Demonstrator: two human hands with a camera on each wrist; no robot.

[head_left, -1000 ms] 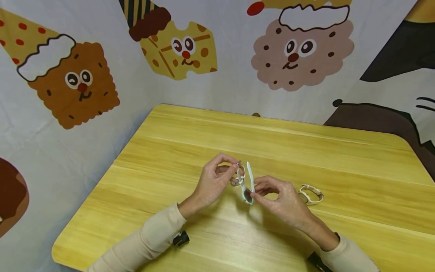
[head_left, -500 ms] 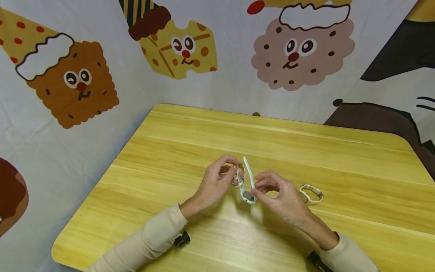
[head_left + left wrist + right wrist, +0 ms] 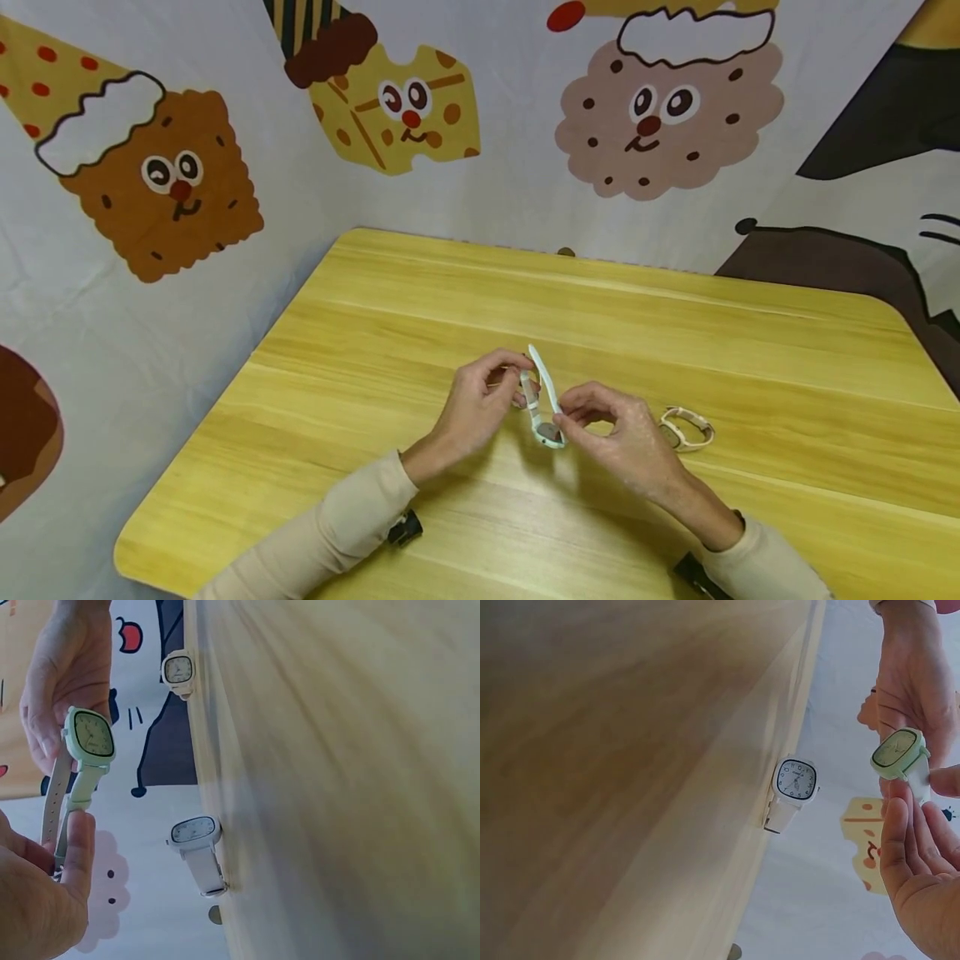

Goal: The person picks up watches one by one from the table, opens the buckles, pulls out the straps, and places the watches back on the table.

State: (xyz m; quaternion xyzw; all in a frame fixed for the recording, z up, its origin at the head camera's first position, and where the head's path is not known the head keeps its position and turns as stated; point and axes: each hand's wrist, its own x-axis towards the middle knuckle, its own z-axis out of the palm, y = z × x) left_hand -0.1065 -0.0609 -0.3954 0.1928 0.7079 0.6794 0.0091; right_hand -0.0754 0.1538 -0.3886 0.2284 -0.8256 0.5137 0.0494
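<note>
A mint-green wristwatch (image 3: 550, 434) with a rounded-square case is held between my two hands above the table. My left hand (image 3: 474, 404) pinches the buckle end of its strap; the fingers partly hide the buckle. My right hand (image 3: 618, 427) pinches the other strap half close to the case, and that half's free end slants up toward the left fingertips. In the left wrist view the holed strap (image 3: 52, 801) runs alongside the buckle half, with the dial (image 3: 94, 735) facing the camera. A white wristwatch (image 3: 193, 831) stands on the table, mostly hidden behind my left hand in the head view.
To the right of my right hand, a cream wristwatch (image 3: 671, 436) rests on the wooden table (image 3: 450, 292) with its strap closed in a loop. A cartoon-printed cloth (image 3: 517, 150) hangs behind the table and along its left side.
The free strap end has swung left toward my left fingers. The case has turned a little, and my left hand has shifted slightly on the buckle end. The other watches have not moved.
</note>
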